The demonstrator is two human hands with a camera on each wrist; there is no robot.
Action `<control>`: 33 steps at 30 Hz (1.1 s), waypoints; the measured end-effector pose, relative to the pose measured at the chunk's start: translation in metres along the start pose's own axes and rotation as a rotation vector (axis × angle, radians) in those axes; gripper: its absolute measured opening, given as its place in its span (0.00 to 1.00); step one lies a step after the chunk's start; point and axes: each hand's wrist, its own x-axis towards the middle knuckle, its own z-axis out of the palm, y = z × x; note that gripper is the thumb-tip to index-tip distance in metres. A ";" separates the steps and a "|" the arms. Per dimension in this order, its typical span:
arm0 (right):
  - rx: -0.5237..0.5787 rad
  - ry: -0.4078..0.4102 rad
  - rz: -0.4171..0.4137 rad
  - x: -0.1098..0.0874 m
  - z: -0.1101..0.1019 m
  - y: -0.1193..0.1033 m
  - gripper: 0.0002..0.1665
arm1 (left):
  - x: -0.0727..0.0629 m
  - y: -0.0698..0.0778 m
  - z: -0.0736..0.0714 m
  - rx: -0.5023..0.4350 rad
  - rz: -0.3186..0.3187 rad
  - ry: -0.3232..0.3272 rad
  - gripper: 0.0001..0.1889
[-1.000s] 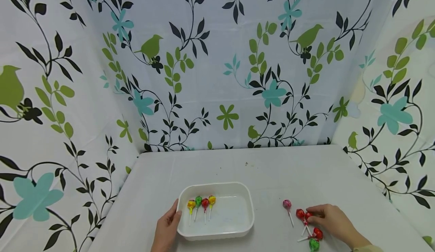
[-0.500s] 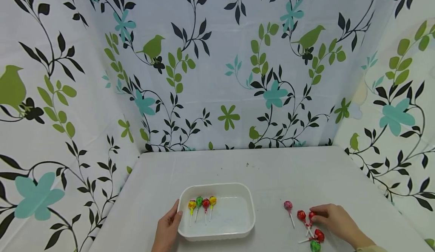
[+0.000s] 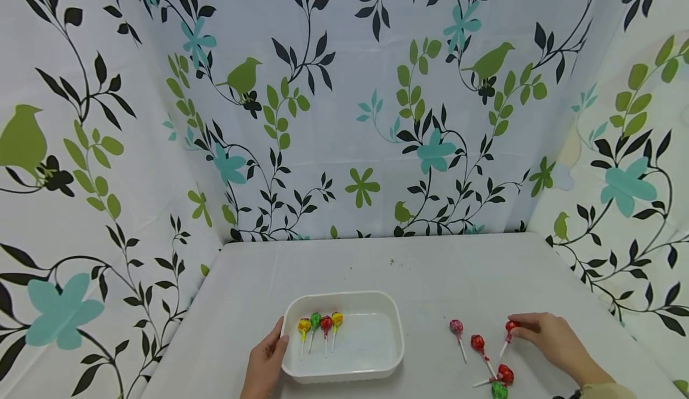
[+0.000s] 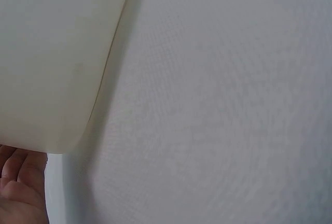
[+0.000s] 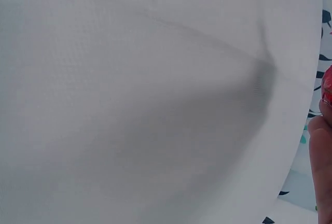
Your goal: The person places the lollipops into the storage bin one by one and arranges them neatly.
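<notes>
My left hand (image 3: 265, 357) grips the left end of a white plastic tray (image 3: 371, 370), thumb at the rim. In the left wrist view its fingers (image 4: 26, 175) lie against the tray's end wall. Several lollipops stand in a row in the tray's left half: yellow (image 3: 304, 325), green (image 3: 315, 318), red (image 3: 326, 322) and another yellow one (image 3: 337, 318). On the right, my right hand (image 3: 557, 342) pinches a red lollipop (image 3: 511, 326) by its head, stick slanting down-left. The right wrist view shows that red head (image 5: 327, 85) at its right edge.
Left of my right hand lie a pink lollipop (image 3: 456, 327) and a red lollipop (image 3: 477, 343). Nearer me, another red lollipop (image 3: 506, 374) lies against a green lollipop (image 3: 499, 390). A patterned curtain (image 3: 334, 118) surrounds the white table (image 3: 430, 279).
My right hand has drawn the red lollipop away from the neighbouring red one, to the right and slightly back. The left hand and tray have stayed in place.
</notes>
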 end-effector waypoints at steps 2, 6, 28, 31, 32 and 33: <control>0.002 0.017 -0.009 0.001 -0.002 -0.003 0.25 | 0.000 0.000 -0.001 0.000 0.000 0.007 0.26; 0.025 0.043 -0.024 0.003 -0.002 -0.011 0.25 | -0.001 0.001 -0.003 0.005 0.010 0.013 0.26; 0.196 0.041 -0.217 0.038 0.028 -0.101 0.21 | -0.003 0.000 -0.002 -0.025 0.038 0.003 0.26; 0.209 0.032 -0.228 0.042 0.032 -0.116 0.20 | -0.003 -0.001 -0.002 -0.033 0.043 -0.004 0.26; 0.217 0.026 -0.223 0.043 0.033 -0.121 0.20 | -0.002 -0.001 -0.002 -0.033 0.043 -0.005 0.26; 0.219 0.022 -0.219 0.045 0.034 -0.126 0.19 | -0.002 -0.002 -0.002 -0.035 0.044 -0.007 0.26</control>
